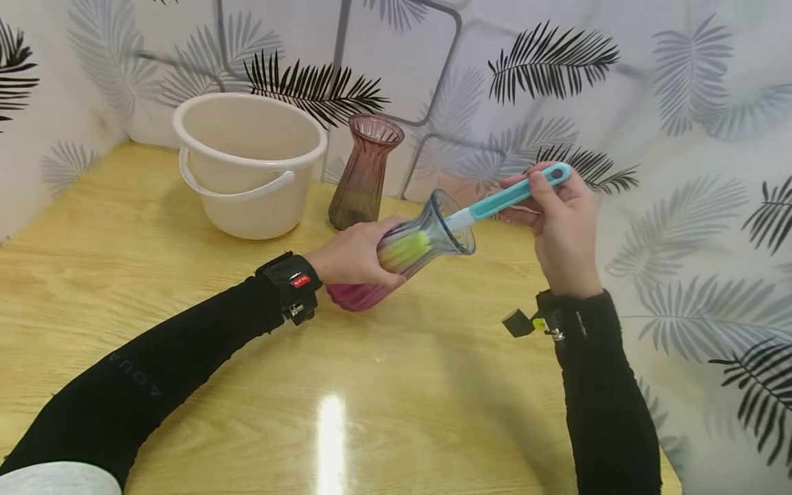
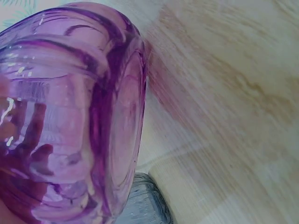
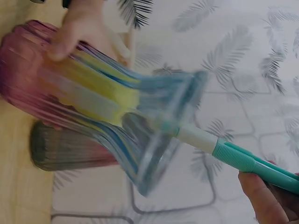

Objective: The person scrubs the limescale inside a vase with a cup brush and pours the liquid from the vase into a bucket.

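My left hand (image 1: 365, 254) grips a ribbed glass vase (image 1: 433, 237) around its middle, tilted with the mouth up to the right. The glass runs from blue at the flared rim to purple-pink at the base (image 2: 51, 116), which fills much of the left wrist view. My right hand (image 1: 559, 220) pinches the turquoise handle of a bottle brush (image 1: 507, 199). Its white neck passes through the vase mouth, and a yellow-green brush head (image 3: 107, 88) shows inside through the glass. In the right wrist view the vase looks blurred.
A cream bucket (image 1: 247, 199) with a white handle stands at the back left of the wooden table (image 1: 260, 412). Beside it, a second ribbed vase (image 1: 365, 172), pinkish above and greyish below, stands upright. Leaf-patterned covering (image 1: 680, 227) lines the wall behind and at right.
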Demonstrator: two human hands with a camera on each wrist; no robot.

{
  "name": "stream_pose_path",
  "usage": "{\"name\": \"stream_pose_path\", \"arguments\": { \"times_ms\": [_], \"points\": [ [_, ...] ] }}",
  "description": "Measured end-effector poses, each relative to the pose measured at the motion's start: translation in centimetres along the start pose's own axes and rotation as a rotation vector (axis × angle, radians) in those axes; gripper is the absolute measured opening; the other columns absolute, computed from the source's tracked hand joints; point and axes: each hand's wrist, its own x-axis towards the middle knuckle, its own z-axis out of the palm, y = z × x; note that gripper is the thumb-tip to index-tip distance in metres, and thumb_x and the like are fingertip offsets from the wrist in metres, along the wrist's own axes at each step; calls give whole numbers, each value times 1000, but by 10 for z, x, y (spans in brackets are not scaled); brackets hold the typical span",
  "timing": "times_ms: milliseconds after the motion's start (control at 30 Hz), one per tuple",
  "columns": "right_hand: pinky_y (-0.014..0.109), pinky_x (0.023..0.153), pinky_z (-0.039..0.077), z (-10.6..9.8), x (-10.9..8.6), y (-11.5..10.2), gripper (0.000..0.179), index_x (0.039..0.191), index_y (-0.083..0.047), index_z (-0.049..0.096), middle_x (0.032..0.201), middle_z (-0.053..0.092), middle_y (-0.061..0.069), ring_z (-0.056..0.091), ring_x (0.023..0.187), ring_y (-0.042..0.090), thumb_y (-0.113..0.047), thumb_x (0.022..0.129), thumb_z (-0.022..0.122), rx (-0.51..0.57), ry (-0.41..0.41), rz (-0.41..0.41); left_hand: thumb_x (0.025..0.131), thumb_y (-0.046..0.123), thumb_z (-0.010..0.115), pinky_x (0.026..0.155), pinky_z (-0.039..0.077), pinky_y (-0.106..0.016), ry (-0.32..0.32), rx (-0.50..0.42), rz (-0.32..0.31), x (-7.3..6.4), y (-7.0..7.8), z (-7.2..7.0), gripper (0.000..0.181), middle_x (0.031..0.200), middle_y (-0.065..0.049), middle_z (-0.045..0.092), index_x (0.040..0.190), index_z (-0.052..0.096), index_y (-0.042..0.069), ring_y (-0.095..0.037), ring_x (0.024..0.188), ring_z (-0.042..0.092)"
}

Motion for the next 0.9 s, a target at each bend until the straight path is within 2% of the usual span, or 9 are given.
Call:
{"name": "stream_pose_path", "arguments": {
  "times_ms": [100,167,267,433,533,600,733,900],
  "points": [
    [43,70,59,-4,2,-8,18,102,8,53,92,72,25,76,79,33,-7,98,63,59,47,-30,72,45,81,85,49,-37,10,2,3,2,2,-3,87,111,3,65,147,42,27,-16,100,60],
    [43,71,59,-2,2,-8,18,103,7,52,92,71,25,76,79,34,-7,98,63,66,41,-38,71,45,81,86,49,-37,17,-1,-4,2,2,-5,87,111,3,64,147,42,27,-16,101,60],
    [42,75,60,6,0,4,19,105,7,53,95,72,22,75,84,31,-10,100,61,-17,-38,-8,71,47,82,86,49,-37,12,-9,-21,2,2,-7,89,112,2,64,148,41,27,-16,101,59],
    [35,83,59,20,-6,33,23,111,4,56,104,71,14,72,93,22,-19,104,55,-201,-242,116,72,48,81,88,49,-36,-17,-12,-11,0,-1,-2,90,114,2,63,149,39,28,-16,103,59],
    [32,85,59,23,-7,40,22,111,1,57,104,71,12,71,97,20,-19,105,54,-223,-306,148,73,46,83,87,49,-36,-18,-46,-29,-2,-3,0,90,112,2,63,149,39,29,-17,101,59],
    [33,85,59,23,-7,38,21,111,2,57,105,70,13,71,97,21,-18,105,53,-228,-325,134,73,45,83,85,49,-36,-14,-55,-40,-4,-4,0,89,110,2,63,148,39,29,-16,100,59],
    [36,84,59,20,-4,26,18,109,3,56,102,69,18,71,95,24,-14,105,52,-223,-296,41,72,46,82,83,49,-35,-14,-25,-15,-2,-3,1,88,110,3,63,147,40,28,-16,98,59],
    [34,81,59,15,7,1,15,107,4,53,94,67,20,70,88,28,-10,103,54,-102,-123,-68,71,50,80,82,50,-35,-41,33,6,2,2,0,88,113,5,62,147,41,29,-15,99,59]
  ]
}}
